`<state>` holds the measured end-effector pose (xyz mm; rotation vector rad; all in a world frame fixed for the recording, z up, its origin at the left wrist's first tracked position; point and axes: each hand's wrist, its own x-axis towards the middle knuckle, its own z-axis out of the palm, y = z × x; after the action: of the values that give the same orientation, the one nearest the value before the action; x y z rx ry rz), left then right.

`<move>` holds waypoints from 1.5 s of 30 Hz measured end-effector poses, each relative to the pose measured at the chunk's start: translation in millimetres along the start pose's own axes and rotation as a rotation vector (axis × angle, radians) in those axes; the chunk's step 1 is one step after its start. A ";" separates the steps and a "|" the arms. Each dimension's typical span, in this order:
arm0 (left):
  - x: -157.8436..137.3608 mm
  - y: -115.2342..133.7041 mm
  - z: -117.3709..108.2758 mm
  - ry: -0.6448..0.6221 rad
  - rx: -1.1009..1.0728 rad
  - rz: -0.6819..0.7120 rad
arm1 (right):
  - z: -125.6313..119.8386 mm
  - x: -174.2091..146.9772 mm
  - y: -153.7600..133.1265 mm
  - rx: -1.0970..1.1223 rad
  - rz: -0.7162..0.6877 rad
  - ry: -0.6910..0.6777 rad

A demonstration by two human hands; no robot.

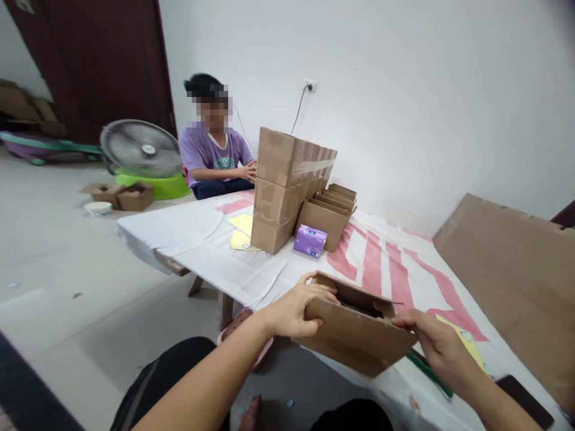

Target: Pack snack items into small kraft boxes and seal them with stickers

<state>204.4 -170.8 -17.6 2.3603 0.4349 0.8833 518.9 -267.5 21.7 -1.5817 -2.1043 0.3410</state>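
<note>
A brown cardboard box (359,335) with its top open is tilted at the near edge of the cloth-covered table (202,245). Gripping its left end is my left hand (299,308), fingers over the rim and thumb on the near side. My right hand (435,344) pinches the right end of the box near its top edge. The inside of the box is dark, so its contents cannot be made out. Beyond it lies a small purple packet (310,241), leaning against upright open boxes (326,218).
Taped boxes (274,191) are stacked three high on the table. A large cardboard sheet (507,287) leans at right, near a dark phone-like object (523,398) and a green tool (431,374). Across the table sits another person (215,149), beside a fan (141,149).
</note>
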 end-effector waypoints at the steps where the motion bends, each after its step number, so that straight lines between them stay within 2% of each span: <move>1: 0.1 0.0 -0.9 -0.007 0.005 0.004 | -2.7 6.7 -3.8 0.047 -0.014 -0.097; 3: -0.3 -0.2 -2.5 -0.004 0.020 0.000 | -8.4 17.6 -5.9 0.103 0.002 -0.264; 6: -1.8 -0.9 -2.6 0.014 0.066 0.003 | -14.2 27.2 -4.3 0.069 -0.027 -0.414; 13: -5.2 -4.0 2.9 0.079 0.251 0.074 | -11.8 39.2 -23.9 -0.031 -0.158 -0.476; 16: -6.9 -5.8 4.2 0.123 0.288 0.127 | -10.4 39.7 -23.7 -0.092 -0.193 -0.422; 20: -8.4 -6.1 4.2 0.146 0.348 0.140 | -11.1 36.4 -5.7 -0.241 -0.205 -0.189; 24: -11.4 -7.8 -0.2 0.333 0.487 0.120 | -14.9 33.6 0.1 -0.426 -0.222 -0.068; 26: -13.7 -11.1 -5.0 0.423 0.523 0.111 | -15.6 32.3 -5.9 -0.490 -0.195 -0.039; 29: -15.9 -18.9 -12.9 0.478 0.447 0.042 | -14.1 31.1 -15.1 -0.427 -0.107 -0.098; 33: -14.9 -26.4 -17.7 0.380 0.317 -0.167 | -14.2 34.2 -11.7 -0.195 -0.016 -0.209; 37: -14.3 -24.6 -16.3 0.248 0.273 -0.201 | -17.5 38.4 -3.1 -0.055 0.029 -0.280; 40: -14.8 -22.4 -14.9 0.203 0.280 -0.218 | -10.1 36.0 -8.4 -0.084 -0.018 -0.320; 45: -14.6 -22.7 -12.8 0.190 0.262 -0.252 | 13.2 23.1 -34.5 -0.245 -0.175 -0.314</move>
<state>182.9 -155.0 -30.9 2.3888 0.9544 0.9826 478.5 -254.8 32.0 -1.5400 -2.5916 0.2960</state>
